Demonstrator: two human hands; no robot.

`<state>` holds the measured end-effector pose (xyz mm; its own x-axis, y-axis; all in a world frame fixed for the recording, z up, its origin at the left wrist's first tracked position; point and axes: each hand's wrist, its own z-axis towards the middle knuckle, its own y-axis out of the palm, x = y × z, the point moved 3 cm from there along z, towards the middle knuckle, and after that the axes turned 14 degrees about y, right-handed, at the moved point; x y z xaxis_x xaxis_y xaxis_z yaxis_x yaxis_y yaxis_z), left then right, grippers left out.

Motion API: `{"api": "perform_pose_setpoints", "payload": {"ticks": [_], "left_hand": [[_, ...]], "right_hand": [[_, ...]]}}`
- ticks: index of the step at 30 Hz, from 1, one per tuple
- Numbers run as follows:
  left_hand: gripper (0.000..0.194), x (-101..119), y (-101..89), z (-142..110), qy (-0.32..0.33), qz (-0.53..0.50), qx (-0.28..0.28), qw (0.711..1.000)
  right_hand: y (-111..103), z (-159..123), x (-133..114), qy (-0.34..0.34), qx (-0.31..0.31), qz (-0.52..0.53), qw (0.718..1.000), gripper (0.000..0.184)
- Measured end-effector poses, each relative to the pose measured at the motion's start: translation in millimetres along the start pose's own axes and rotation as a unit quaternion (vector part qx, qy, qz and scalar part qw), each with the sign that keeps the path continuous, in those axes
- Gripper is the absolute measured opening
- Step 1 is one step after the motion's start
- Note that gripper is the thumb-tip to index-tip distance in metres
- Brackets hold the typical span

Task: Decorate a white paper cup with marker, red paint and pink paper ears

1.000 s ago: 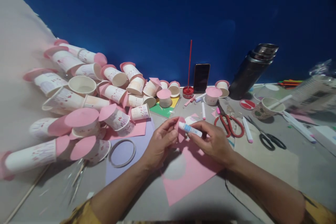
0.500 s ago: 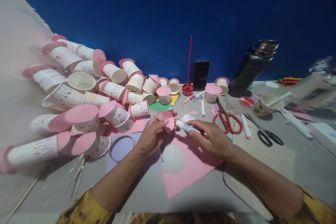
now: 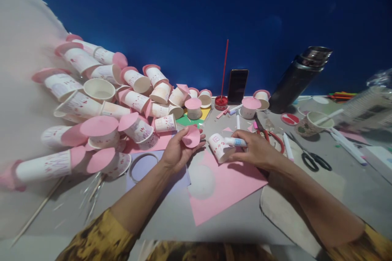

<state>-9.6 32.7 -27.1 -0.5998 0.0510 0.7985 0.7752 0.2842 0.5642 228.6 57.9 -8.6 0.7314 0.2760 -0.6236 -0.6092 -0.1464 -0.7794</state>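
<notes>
My left hand (image 3: 177,151) holds a small pink paper disc (image 3: 191,136) between thumb and fingers, palm up, just left of the table's middle. My right hand (image 3: 255,149) grips a white and blue glue stick (image 3: 235,142) and also has hold of a small paper cup (image 3: 219,147) lying on its side. The cup rests on the upper edge of a pink paper sheet (image 3: 226,187) with a round hole cut in it. The two hands are a short way apart.
A heap of paper cups with pink lids (image 3: 101,106) fills the left side. Red scissors (image 3: 271,135), black scissors (image 3: 312,158), markers (image 3: 288,147), a phone (image 3: 237,86), a dark flask (image 3: 298,79), a tape ring (image 3: 141,165) and a purple sheet (image 3: 153,171) lie around.
The hands have parted. My right hand has moved right with the glue stick and taken hold of a paper cup. My left hand still holds the pink disc, now turned flatter.
</notes>
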Motion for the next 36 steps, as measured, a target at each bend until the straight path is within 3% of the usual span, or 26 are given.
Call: {"api": "perform_pose_setpoints", "payload": {"ticks": [3, 8, 10, 16, 24, 36], "left_hand": [[0.029, 1.4, -0.9, 3.2, 0.000, -0.008, 0.006, 1.000], [0.056, 3.0, 1.8, 1.9, -0.023, -0.045, 0.000, 0.999], [0.061, 0.5, 5.2, -2.9, -0.033, -0.065, -0.018, 0.997], [0.063, -17.5, 12.6, -17.7, -0.044, -0.080, -0.088, 0.992], [0.060, -28.0, 14.0, -25.3, -0.042, -0.088, -0.103, 0.990], [0.061, -29.0, 16.2, -29.3, -0.045, -0.066, -0.127, 0.989]], "right_hand": [[9.6, 3.4, 8.5, -0.025, 0.063, -0.056, 0.996, 0.013], [7.2, -4.6, 6.5, -0.091, 0.199, 0.059, 0.974, 0.009], [3.2, -12.4, -3.8, -0.115, 0.220, 0.083, 0.965, 0.008], [2.1, -24.1, -28.5, -0.160, 0.213, 0.076, 0.961, 0.006], [7.3, -23.3, -27.4, -0.168, 0.236, 0.044, 0.956, 0.008], [12.0, -22.6, -24.0, -0.127, 0.202, 0.043, 0.970, 0.006]]}}
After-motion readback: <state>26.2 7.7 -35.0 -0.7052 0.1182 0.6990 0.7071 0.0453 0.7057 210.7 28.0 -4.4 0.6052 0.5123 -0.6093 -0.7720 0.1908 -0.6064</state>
